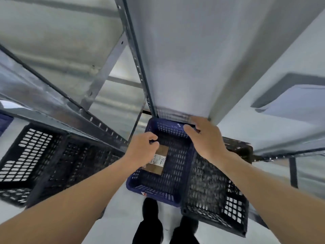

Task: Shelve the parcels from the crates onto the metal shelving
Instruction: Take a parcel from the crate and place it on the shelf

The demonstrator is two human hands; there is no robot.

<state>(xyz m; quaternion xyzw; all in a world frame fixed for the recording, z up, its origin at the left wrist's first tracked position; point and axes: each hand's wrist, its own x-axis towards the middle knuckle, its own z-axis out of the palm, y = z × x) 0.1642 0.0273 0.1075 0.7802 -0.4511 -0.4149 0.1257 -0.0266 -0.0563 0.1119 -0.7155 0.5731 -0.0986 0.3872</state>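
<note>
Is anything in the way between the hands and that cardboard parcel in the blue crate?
Nothing visible. The parcel lies uncovered on the blue crate's floor. The left hand grips the crate's rim just above it; the right hand grips the far rim.

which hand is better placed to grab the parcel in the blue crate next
Left, probably. The left hand grips the blue crate's left rim right above the brown parcel, partly covering it. The right hand holds the far rim, further from the parcel.
</note>
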